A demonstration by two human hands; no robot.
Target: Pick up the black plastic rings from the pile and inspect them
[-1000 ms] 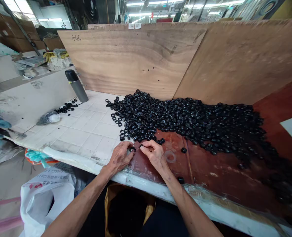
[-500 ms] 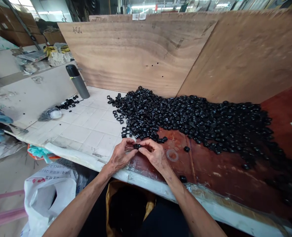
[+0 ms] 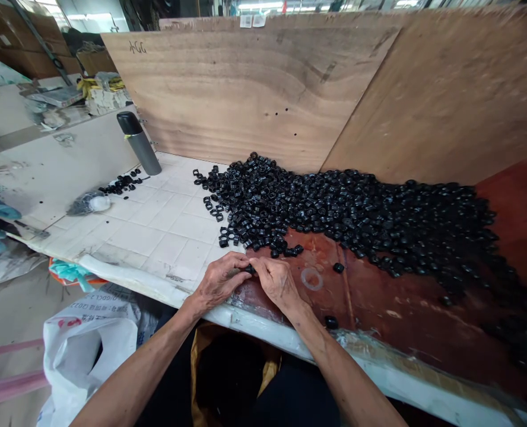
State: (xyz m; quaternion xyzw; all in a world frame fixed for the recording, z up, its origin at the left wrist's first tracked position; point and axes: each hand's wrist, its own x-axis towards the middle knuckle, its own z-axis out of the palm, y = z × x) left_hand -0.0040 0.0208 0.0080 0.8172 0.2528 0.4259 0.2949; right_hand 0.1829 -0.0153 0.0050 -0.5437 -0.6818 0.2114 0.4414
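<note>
Black rings [image 3: 356, 222]: a broad heap spreading beyond both hands and far off to the right of the right hand, its nearest edge just past the fingertips.

Plywood board [image 3: 219, 89]: stands beyond the heap, with a darker plywood sheet [image 3: 441, 101] angled away to its right.

Tiled bench top [image 3: 156, 237]: runs beyond and left of the left hand, while a red-brown board [image 3: 401, 308] lies under and right of the right hand.

Grey flask [image 3: 139, 142]: upright with a black cap, well beyond the left hand.

White plastic bag [image 3: 85, 367]: below the left forearm, past the bench edge.

Stray rings [image 3: 338, 267]: one lies right of the right hand; another [image 3: 331, 322] sits near the right wrist.

Left hand [image 3: 221, 281]: curled inward, its fingers reaching toward the right hand.

Right hand [image 3: 278, 283]: curled inward too, its fingertips meeting the left hand's fingers.

Single black ring [image 3: 248, 269]: pinched between both hands, midway, with neither hand clearly nearer. The heap lies straight beyond it. Fingers hide most of it, so its axis cannot be told.
</note>
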